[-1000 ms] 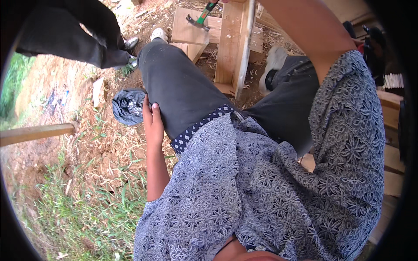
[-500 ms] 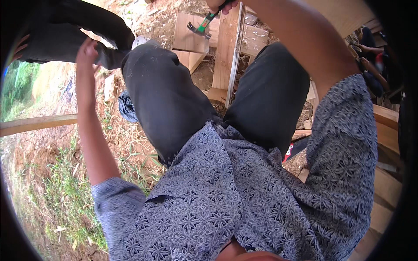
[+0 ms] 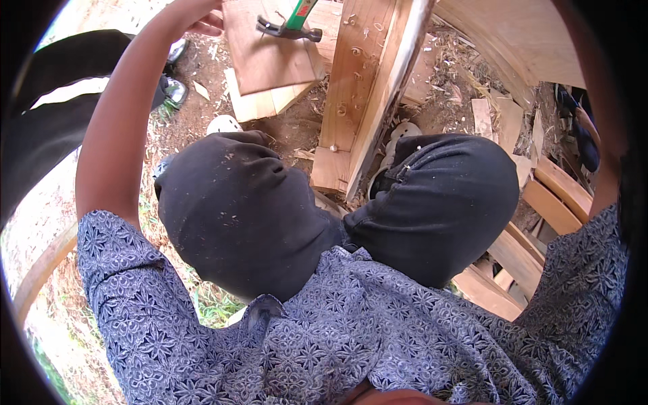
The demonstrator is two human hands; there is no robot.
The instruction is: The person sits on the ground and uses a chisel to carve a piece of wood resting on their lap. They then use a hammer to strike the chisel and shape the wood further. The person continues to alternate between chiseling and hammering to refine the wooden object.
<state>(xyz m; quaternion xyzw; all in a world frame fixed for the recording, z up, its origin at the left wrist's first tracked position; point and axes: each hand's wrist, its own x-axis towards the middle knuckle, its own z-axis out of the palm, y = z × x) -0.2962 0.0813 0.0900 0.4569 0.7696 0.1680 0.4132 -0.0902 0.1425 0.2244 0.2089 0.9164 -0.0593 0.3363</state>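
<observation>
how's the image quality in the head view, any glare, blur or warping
Head view: strong fisheye bending, the upright wooden plank curves and a black rim rings the frame; sunlit dirt at far left is washed out; the left hand and the green-handled hammer are cropped at the top edge; no obvious blur.

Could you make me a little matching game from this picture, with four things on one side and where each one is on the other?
Things:
1. hammer
2. left hand
3. upright plank
4. stacked boards

Places:
A. standing between the knees
B. gripping the flat board's left edge
C. head resting on the flat board
D. at the right, beside the right knee

Pairs: 1-C, 2-B, 3-A, 4-D
</observation>
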